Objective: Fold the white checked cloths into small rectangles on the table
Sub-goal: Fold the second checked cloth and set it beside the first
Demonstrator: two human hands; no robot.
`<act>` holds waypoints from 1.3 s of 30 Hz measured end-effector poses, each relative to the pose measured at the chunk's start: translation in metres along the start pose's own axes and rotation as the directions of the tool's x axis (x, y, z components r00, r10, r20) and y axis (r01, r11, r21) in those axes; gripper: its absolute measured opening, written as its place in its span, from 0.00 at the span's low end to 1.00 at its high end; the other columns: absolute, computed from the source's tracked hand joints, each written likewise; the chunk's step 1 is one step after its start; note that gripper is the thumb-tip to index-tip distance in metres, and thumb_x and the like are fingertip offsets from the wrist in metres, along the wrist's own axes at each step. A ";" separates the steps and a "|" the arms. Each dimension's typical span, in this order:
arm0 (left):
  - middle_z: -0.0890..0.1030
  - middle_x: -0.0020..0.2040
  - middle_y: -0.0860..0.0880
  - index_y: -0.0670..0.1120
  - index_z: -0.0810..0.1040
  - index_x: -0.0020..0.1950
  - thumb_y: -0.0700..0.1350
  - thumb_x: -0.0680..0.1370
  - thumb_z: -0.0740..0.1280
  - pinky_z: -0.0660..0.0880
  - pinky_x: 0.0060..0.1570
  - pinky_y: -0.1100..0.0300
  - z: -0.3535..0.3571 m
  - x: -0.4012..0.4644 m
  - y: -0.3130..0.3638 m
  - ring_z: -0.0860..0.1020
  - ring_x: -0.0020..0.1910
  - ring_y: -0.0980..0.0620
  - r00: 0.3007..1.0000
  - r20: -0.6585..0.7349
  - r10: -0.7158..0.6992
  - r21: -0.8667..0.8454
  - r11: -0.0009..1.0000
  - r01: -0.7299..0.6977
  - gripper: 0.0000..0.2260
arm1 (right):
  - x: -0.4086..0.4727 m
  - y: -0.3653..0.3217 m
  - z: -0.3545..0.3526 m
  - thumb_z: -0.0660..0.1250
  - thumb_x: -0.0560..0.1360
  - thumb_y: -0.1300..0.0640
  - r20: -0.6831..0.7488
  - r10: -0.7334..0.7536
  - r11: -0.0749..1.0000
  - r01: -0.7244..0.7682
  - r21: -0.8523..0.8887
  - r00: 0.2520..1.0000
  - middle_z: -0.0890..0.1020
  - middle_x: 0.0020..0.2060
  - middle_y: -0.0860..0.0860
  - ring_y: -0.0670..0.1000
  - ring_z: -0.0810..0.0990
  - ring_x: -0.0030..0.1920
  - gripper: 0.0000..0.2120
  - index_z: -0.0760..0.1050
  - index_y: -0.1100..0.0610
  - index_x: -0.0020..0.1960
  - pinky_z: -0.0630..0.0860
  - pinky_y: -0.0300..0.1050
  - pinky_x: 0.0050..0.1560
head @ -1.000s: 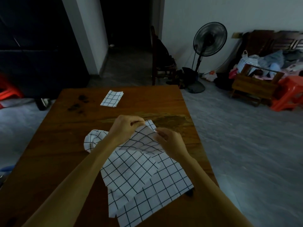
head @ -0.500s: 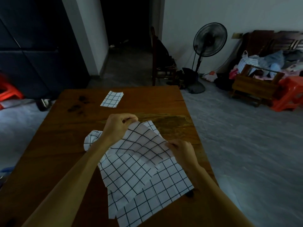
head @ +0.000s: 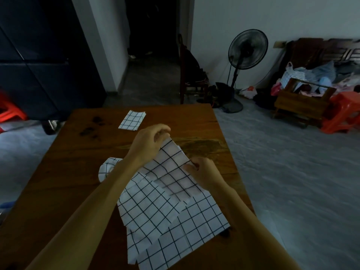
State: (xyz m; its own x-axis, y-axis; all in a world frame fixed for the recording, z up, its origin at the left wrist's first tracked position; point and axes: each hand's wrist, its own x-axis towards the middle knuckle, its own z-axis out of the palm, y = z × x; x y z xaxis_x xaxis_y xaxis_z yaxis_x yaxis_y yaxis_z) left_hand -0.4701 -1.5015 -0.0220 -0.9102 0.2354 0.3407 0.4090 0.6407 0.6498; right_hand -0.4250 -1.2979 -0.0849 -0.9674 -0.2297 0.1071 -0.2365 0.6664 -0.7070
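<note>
Cloths (head: 155,207) overlap; folded cloth (head: 132,120) lies apart.

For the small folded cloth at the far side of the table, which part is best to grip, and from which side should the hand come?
Judging by its pose, take the small folded cloth at its near short edge, coming from the person's side. It lies flat on the table, free of other things, so a thumb-and-finger pinch across all layers there would probably keep the fold together.
</note>
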 end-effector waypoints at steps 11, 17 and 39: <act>0.74 0.60 0.48 0.47 0.73 0.64 0.49 0.80 0.60 0.71 0.57 0.59 0.040 -0.043 0.005 0.71 0.58 0.56 0.999 -0.007 0.053 0.084 0.995 -0.052 0.14 | 0.007 -0.018 -0.014 0.65 0.78 0.54 0.021 0.008 0.983 -0.012 0.182 1.000 0.70 0.27 0.45 0.43 0.65 0.27 0.13 0.70 0.52 0.35 0.63 0.40 0.30; 0.62 0.74 0.47 0.48 0.58 0.74 0.51 0.77 0.61 0.59 0.68 0.55 0.043 -0.050 0.005 0.57 0.70 0.58 0.993 -0.002 0.119 0.088 0.989 -0.118 0.27 | 0.007 -0.032 -0.025 0.64 0.79 0.52 0.125 -0.026 0.997 0.035 -0.067 0.992 0.70 0.28 0.45 0.44 0.66 0.27 0.15 0.67 0.47 0.34 0.62 0.36 0.29; 0.63 0.73 0.50 0.50 0.55 0.76 0.55 0.79 0.61 0.60 0.63 0.59 0.059 -0.064 0.009 0.61 0.71 0.52 0.997 -0.018 -0.076 -0.012 0.997 0.076 0.28 | 0.009 -0.040 -0.034 0.66 0.77 0.54 -0.055 -0.059 0.995 0.063 0.075 0.997 0.81 0.38 0.41 0.38 0.77 0.37 0.05 0.81 0.53 0.48 0.71 0.30 0.38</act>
State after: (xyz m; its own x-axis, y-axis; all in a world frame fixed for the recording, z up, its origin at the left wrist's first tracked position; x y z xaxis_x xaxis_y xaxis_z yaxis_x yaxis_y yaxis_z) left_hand -0.4121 -1.4680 -0.0783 -0.9374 0.1724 0.3025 0.3392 0.6478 0.6821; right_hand -0.4277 -1.3022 -0.0318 -0.9553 -0.2294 0.1863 -0.2892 0.5957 -0.7494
